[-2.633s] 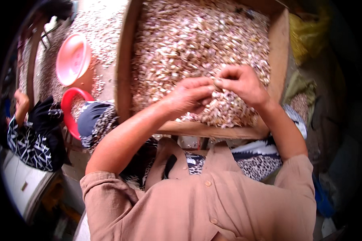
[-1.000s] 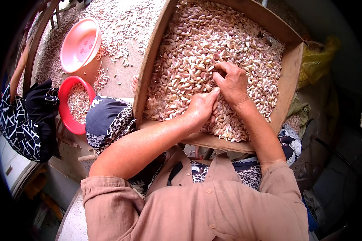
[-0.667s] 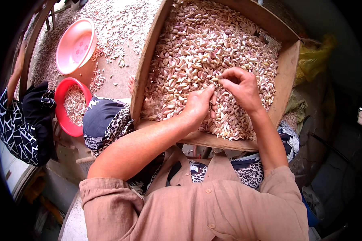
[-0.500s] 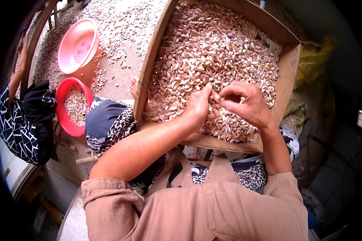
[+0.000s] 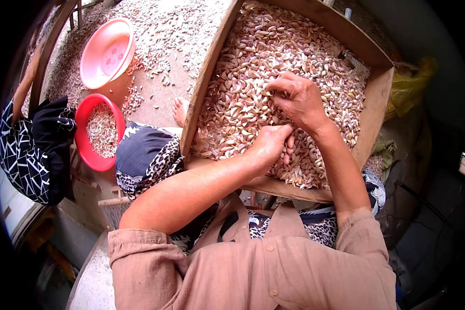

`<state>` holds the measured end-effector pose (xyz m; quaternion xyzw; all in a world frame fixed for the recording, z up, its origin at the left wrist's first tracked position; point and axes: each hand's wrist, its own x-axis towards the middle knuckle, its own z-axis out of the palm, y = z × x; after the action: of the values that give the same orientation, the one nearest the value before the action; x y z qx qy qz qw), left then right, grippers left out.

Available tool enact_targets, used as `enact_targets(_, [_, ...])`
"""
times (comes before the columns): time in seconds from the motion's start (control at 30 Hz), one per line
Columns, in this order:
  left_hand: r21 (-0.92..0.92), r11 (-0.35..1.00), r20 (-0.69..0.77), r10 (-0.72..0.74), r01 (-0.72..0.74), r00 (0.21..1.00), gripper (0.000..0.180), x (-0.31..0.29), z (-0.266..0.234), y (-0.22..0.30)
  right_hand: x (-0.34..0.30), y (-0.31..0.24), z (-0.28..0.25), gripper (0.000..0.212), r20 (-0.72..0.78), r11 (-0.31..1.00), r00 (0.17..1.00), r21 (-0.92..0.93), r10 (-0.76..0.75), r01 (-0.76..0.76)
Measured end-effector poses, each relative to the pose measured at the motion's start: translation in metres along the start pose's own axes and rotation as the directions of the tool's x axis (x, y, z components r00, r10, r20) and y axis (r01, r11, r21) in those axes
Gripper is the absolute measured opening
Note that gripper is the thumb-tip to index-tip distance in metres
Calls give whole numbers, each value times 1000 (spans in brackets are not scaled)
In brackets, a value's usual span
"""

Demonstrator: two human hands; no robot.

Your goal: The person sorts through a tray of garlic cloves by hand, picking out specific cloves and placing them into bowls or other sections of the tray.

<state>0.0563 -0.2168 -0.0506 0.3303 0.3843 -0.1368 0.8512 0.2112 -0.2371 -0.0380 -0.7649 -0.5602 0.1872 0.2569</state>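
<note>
A heap of garlic cloves (image 5: 253,57), white and purplish, fills a shallow wooden tray (image 5: 377,95) in front of me. My left hand (image 5: 275,146) is closed low over the near part of the heap, its thumb pressed to the curled fingers; what lies inside is hidden. Farther out, my right hand (image 5: 298,101) arches over the cloves. Its fingers are bent, with a gap between them and the thumb, and their tips are down at the heap. No clove shows clearly between them.
To the left on the floor stand a red basin (image 5: 99,161) holding cloves and a pink basin (image 5: 89,66). Loose cloves (image 5: 155,31) cover the floor beyond. Another person's patterned clothing (image 5: 28,160) shows at far left. A yellow plastic bag (image 5: 411,88) lies right of the tray.
My right hand has moved away from my left hand, outward and slightly left over the heap. My left hand has come a little nearer and right. The whole view has shifted slightly.
</note>
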Motion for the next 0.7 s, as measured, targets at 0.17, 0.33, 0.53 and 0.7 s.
enact_targets(0.17, [-1, 1000, 11, 1, -1, 1000, 38, -2, 2, 3, 2, 2, 9, 17, 20, 994, 1000, -108, 15, -13])
enact_targets(0.33, [-22, 999, 21, 29, -28, 999, 43, 1, -1, 0, -5, 10, 7, 13, -68, 997, 997, 70, 38, -33])
enact_targets(0.53, [-110, 989, -22, 100, -102, 995, 46, 3, -3, 4, -41, -3, -37, 9, 71, 801, 940, 504, 334, -323])
enact_targets(0.7, [-196, 972, -57, 119, -128, 991, 51, 3, 0, 7, -54, -32, -64, 12, 296, 735, 928, 573, 226, -362])
